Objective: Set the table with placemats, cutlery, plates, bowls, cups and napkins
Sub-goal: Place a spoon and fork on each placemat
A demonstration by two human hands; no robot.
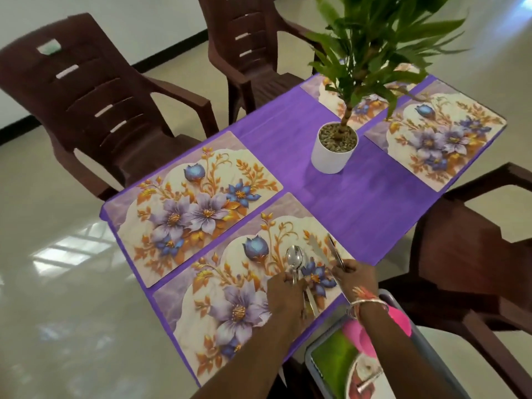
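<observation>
The potted plant (334, 152) blocks the centre of the table (359, 203), leaves overhanging the far end; bare tabletop lies open beside it; chairs (95, 105) line both long edges.

A purple cloth (359, 203) covers the bench. At the middle of the bench stands a white pot (334, 151) filled with gravel, holding a leafy green plant (374, 38) that spreads over the far end. Two dark brown plastic chairs (95, 90) (247, 38) stand along the far long edge, and a third brown chair (475, 254) stands at the near long edge, turned partly away. A grey-rimmed tray (308, 355) with a green printed picture sits below the near edge. The floor (57, 283) is glossy pale tile, and a dark skirting (161, 56) runs along the white wall.
</observation>
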